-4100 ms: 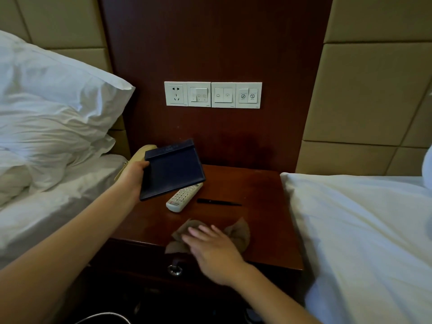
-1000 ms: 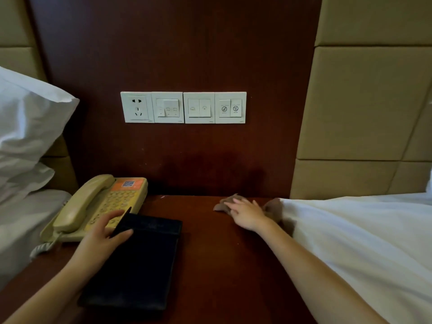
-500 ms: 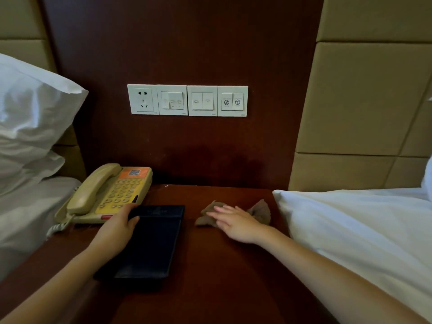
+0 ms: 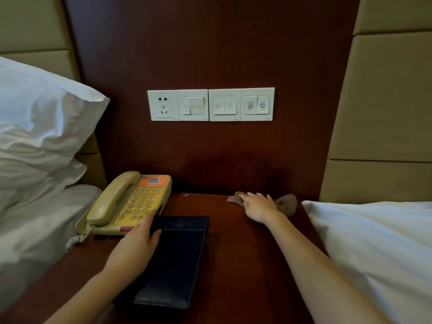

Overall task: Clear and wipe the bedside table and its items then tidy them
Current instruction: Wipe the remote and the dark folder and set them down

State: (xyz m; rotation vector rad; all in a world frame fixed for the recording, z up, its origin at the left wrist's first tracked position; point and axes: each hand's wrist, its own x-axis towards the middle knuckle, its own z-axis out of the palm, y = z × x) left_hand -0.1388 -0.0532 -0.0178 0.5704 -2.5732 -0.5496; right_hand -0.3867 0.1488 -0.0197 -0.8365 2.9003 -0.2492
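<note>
Flat on the cloth [image 4: 288, 203], my right hand [image 4: 258, 208] now wipes the rear corner; my left hand [image 4: 136, 244] clasps the folder [image 4: 177, 265], newly laid down, phone [image 4: 131, 202] just left: tidying begins.

In front of you, a dark wood wall panel [image 4: 210, 43] carries a row of white switches [image 4: 224, 105] and a socket [image 4: 163, 105]. Beige padded panels [image 4: 385, 101] flank it. A white pillow [image 4: 42, 118] lies on your left, white bedding [image 4: 378, 249] on your right.

dark folder [image 4: 177, 260] lies flat beside beige phone [image 4: 131, 204]
</note>
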